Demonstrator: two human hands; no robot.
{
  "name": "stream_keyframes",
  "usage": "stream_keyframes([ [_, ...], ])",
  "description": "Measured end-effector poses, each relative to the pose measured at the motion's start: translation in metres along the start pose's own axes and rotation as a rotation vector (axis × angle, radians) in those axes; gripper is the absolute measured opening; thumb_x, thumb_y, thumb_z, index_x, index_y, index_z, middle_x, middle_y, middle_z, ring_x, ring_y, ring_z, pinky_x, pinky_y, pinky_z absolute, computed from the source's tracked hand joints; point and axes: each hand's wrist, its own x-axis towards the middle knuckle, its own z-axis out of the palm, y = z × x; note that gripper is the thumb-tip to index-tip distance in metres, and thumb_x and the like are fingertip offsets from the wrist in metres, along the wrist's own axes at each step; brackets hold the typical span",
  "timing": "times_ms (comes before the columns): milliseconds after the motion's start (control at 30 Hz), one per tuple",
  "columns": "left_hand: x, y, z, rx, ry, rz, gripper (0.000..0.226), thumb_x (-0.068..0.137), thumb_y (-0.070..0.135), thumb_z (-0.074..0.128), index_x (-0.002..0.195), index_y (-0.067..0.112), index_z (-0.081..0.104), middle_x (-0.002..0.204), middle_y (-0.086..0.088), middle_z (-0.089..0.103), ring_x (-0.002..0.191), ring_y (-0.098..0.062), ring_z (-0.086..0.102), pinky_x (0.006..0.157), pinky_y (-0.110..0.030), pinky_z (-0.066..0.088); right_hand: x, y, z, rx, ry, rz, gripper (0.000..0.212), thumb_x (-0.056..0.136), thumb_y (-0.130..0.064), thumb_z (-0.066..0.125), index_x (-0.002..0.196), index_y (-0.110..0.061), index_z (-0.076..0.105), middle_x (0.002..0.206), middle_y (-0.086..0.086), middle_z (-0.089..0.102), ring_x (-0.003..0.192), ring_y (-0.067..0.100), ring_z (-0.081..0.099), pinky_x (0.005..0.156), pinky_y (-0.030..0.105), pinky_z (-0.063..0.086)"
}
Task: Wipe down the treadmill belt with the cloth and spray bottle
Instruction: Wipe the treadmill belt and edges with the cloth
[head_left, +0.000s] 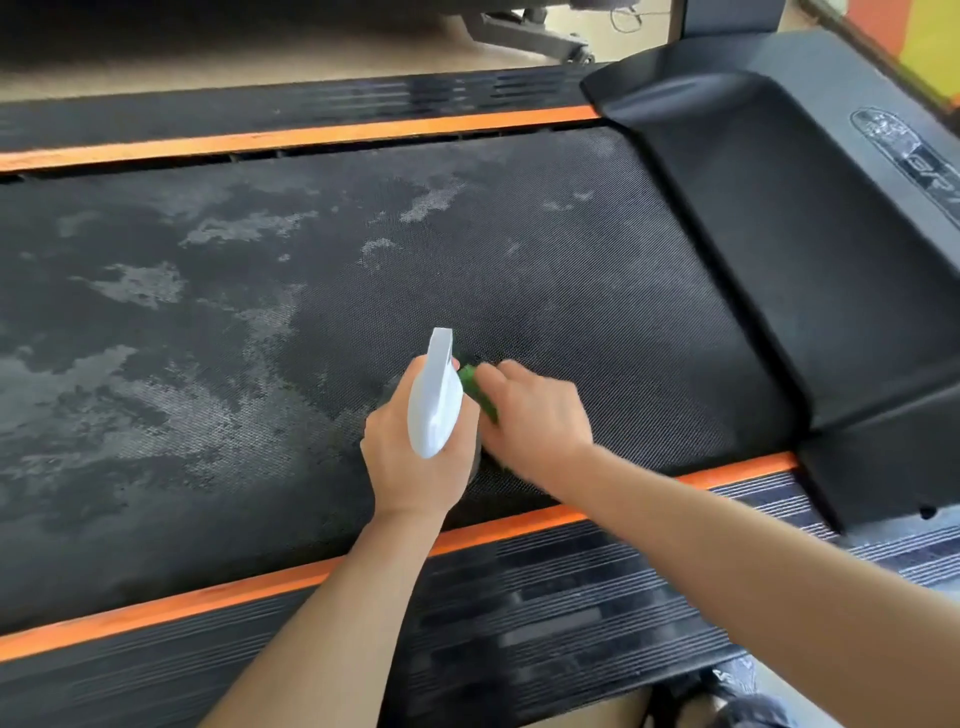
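Streaks may stay if right hand (535, 415), pressing green cloth (480, 395), skips grey patches; left hand (415, 452) grips spray bottle (435, 400).

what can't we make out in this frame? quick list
- Cloth, head view: mostly covered by the right hand and spray bottle; its size and fold are unknown.
- Bottle body: hidden inside the left hand.
- Belt: cut off at the left edge.
- Logo on motor cover: blurred and cropped by the right edge.
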Motion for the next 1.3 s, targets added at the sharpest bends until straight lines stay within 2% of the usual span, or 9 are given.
stream_keyframes([
  [167, -0.001, -0.003, 0.0, -0.013, -0.015, 0.007, 0.03, 0.08, 0.042, 0.059, 0.106, 0.03, 0.066, 0.074, 0.001, 0.07, 0.07, -0.035, 0.067, 0.074, -0.052, 0.058, 0.027, 0.037, 0.001, -0.121, 0.068, -0.175, 0.037, 0.096, -0.051, 0.04, 0.098, -0.02, 0.059, 0.083, 0.002, 0.059, 0.058, 0.033, 0.062, 0.046, 0.032, 0.034],
  [300, -0.001, -0.001, 0.0, -0.03, -0.023, -0.018, 0.036, 0.078, 0.045, 0.056, 0.107, 0.028, 0.068, 0.077, 0.0, 0.073, 0.078, -0.031, 0.069, 0.082, -0.049, 0.058, 0.062, 0.083, -0.006, -0.172, 0.115, 0.314, 0.035, 0.103, -0.048, 0.035, 0.114, -0.02, 0.053, 0.103, 0.007, 0.061, 0.084, 0.036, 0.065, 0.061, 0.036, 0.034],
  [367, 0.0, -0.001, 0.001, -0.032, -0.024, -0.02, 0.036, 0.078, 0.045, 0.057, 0.106, 0.027, 0.069, 0.076, -0.001, 0.072, 0.077, -0.033, 0.068, 0.081, -0.05, 0.058, 0.059, 0.071, -0.003, -0.119, 0.127, 0.385, 0.033, 0.103, -0.046, 0.035, 0.111, -0.019, 0.053, 0.101, 0.006, 0.06, 0.084, 0.035, 0.064, 0.061, 0.036, 0.032],
  [633, -0.003, 0.002, -0.001, -0.021, -0.002, 0.003, 0.032, 0.081, 0.041, 0.059, 0.109, 0.028, 0.068, 0.078, 0.0, 0.073, 0.073, -0.031, 0.068, 0.076, -0.051, 0.059, -0.015, 0.026, -0.002, -0.047, 0.024, -0.202, 0.032, 0.096, -0.048, 0.044, 0.089, -0.02, 0.057, 0.071, -0.002, 0.057, 0.051, 0.031, 0.058, 0.044, 0.03, 0.032],
  [767, -0.001, -0.004, 0.002, -0.007, -0.005, 0.008, 0.032, 0.081, 0.042, 0.056, 0.107, 0.027, 0.068, 0.076, -0.002, 0.072, 0.073, -0.033, 0.068, 0.076, -0.051, 0.058, 0.046, 0.043, 0.003, -0.159, 0.115, -0.047, 0.033, 0.099, -0.047, 0.039, 0.095, -0.02, 0.058, 0.084, 0.003, 0.063, 0.065, 0.034, 0.065, 0.052, 0.034, 0.033],
  [933, 0.0, -0.004, 0.002, -0.047, -0.024, -0.017, 0.028, 0.079, 0.043, 0.057, 0.104, 0.033, 0.062, 0.075, -0.007, 0.07, 0.075, -0.037, 0.065, 0.077, -0.052, 0.058, 0.084, 0.04, 0.002, -0.123, 0.027, 0.22, 0.03, 0.102, -0.043, 0.034, 0.095, -0.02, 0.051, 0.098, 0.005, 0.067, 0.085, 0.035, 0.065, 0.063, 0.036, 0.032],
  [1133, -0.002, -0.004, 0.003, -0.035, -0.02, -0.027, 0.025, 0.079, 0.033, 0.066, 0.104, 0.032, 0.066, 0.072, -0.001, 0.068, 0.072, -0.037, 0.066, 0.077, -0.052, 0.058, -0.02, 0.028, -0.005, -0.097, -0.052, -0.119, 0.035, 0.096, -0.05, 0.033, 0.088, -0.022, 0.052, 0.078, -0.001, 0.064, 0.067, 0.033, 0.065, 0.051, 0.033, 0.032],
  [1233, -0.003, -0.006, 0.004, -0.019, -0.017, -0.002, 0.027, 0.079, 0.039, 0.062, 0.106, 0.033, 0.065, 0.074, -0.001, 0.07, 0.071, -0.036, 0.067, 0.077, -0.051, 0.058, -0.018, 0.04, -0.005, -0.129, -0.007, -0.248, 0.038, 0.096, -0.048, 0.033, 0.084, -0.02, 0.056, 0.069, -0.001, 0.058, 0.049, 0.032, 0.058, 0.043, 0.03, 0.032],
  [1300, -0.002, -0.008, 0.005, -0.019, -0.014, 0.005, 0.029, 0.08, 0.041, 0.061, 0.107, 0.033, 0.064, 0.075, -0.001, 0.071, 0.07, -0.037, 0.068, 0.075, -0.052, 0.059, 0.012, 0.048, -0.002, -0.2, 0.034, -0.226, 0.037, 0.099, -0.046, 0.035, 0.088, -0.019, 0.058, 0.074, 0.001, 0.061, 0.053, 0.032, 0.061, 0.047, 0.032, 0.033],
])
